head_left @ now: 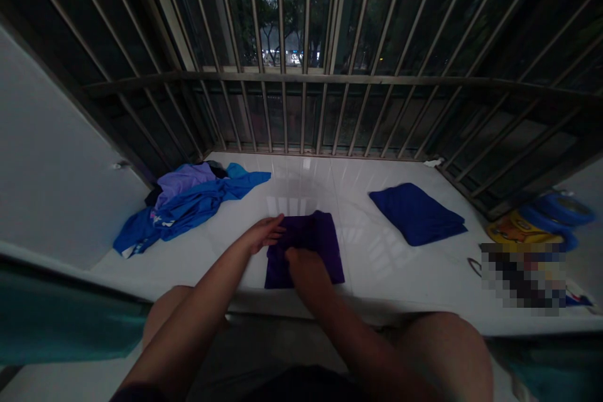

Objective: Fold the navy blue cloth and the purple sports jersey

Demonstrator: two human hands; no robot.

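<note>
A dark purple garment (306, 251) lies flat and roughly rectangular on a white tiled ledge (226, 235). My right hand (307, 270) is closed on the cloth near its middle, with the fingers bunched and hiding part of it. My left hand (264, 233) reaches the garment's upper left edge, and its fingertips touch the cloth. I cannot tell whether those fingers grip it. To the right lies a neatly folded navy garment (414, 217), apart from both hands. A loose heap of blue and lilac clothes (181, 198) sits at the left.
Metal window bars (301, 113) rise along the far edge of the ledge. A white wall panel (61, 151) stands at the left. Blue rolls (560, 213), a yellow printed item (518, 229) and a pixelated patch (522, 276) occupy the right end. My knees (443, 352) lie below.
</note>
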